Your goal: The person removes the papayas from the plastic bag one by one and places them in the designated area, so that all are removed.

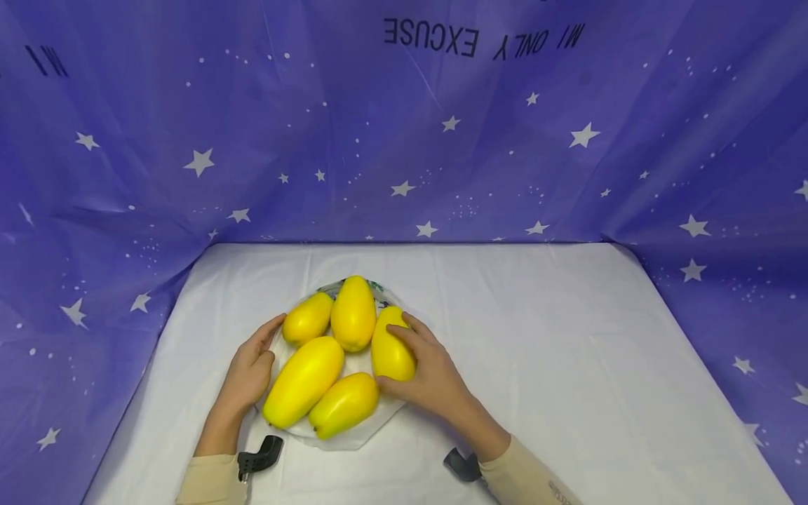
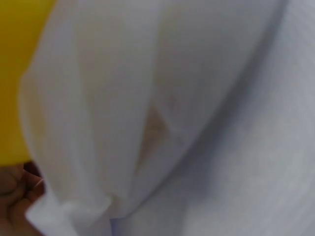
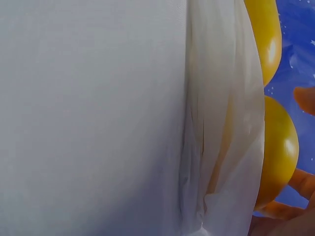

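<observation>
Several yellow mangoes lie in a ring on a round, white plastic-covered plate [image 1: 344, 443] in the head view. My right hand [image 1: 432, 372] curves round the right-hand mango [image 1: 393, 347], thumb on the near side and fingers over the far end. At the plate's left edge rests my left hand [image 1: 249, 372], its fingers stretched forward along the plastic beside the upper-left mango [image 1: 307, 319]. Closest to its wrist is the long mango [image 1: 304, 382]. White plastic [image 2: 113, 88] hides much of the left hand in the left wrist view. Its folds [image 3: 226, 147] stand beside mangoes in the right wrist view.
A white cloth [image 1: 536, 351] covers the table. Purple star-printed sheeting [image 1: 404, 140] hangs behind it and along both sides. A black wrist mount [image 1: 261, 456] shows by the left sleeve, another mount [image 1: 463, 465] by the right sleeve. Green print [image 1: 376, 287] shows at the plate's far edge.
</observation>
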`<action>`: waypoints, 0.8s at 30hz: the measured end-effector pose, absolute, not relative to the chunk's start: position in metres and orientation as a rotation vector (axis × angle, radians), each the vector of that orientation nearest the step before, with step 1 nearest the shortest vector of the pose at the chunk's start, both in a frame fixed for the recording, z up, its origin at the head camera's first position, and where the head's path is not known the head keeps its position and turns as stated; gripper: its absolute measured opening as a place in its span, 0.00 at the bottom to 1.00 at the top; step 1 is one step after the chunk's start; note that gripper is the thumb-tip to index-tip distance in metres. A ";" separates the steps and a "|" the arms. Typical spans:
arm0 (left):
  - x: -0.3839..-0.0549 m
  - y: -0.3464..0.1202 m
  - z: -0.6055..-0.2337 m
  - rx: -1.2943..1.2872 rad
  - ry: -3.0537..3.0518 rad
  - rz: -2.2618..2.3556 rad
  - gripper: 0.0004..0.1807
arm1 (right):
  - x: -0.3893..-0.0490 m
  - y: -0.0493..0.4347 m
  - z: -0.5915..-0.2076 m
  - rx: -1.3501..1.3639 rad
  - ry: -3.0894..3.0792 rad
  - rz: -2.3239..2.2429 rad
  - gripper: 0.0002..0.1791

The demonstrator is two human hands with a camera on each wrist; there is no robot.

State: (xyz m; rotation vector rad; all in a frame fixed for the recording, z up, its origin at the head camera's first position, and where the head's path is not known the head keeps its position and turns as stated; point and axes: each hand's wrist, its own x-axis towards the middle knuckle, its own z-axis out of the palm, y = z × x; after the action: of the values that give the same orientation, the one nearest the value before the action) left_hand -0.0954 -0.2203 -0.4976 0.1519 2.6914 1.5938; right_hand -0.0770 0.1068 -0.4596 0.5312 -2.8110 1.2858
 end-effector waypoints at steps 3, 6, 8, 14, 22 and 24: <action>-0.092 -0.221 -0.498 0.140 2.687 1.594 0.36 | -0.075 0.103 -0.461 0.510 -2.841 1.255 0.45; -0.092 -0.222 -0.497 0.142 2.691 1.596 0.36 | -0.075 0.101 -0.463 0.497 -2.851 1.206 0.45; -0.094 -0.222 -0.496 0.157 2.697 1.599 0.36 | -0.077 0.101 -0.462 0.490 -2.842 1.184 0.44; -0.099 -0.220 -0.495 0.169 2.708 1.592 0.36 | -0.080 0.103 -0.459 0.469 -2.817 1.182 0.42; -0.098 -0.220 -0.498 0.158 2.685 1.609 0.36 | -0.080 0.110 -0.460 0.495 -2.722 1.306 0.40; -0.097 -0.220 -0.499 0.159 2.688 1.605 0.36 | -0.082 0.113 -0.458 0.514 -2.686 1.343 0.40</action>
State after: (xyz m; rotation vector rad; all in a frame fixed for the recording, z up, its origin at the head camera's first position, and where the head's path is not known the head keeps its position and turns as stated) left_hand -0.0974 -0.2204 -0.4986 0.1594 2.6877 1.6049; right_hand -0.0816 0.1130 -0.4584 0.5136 -2.6858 1.3426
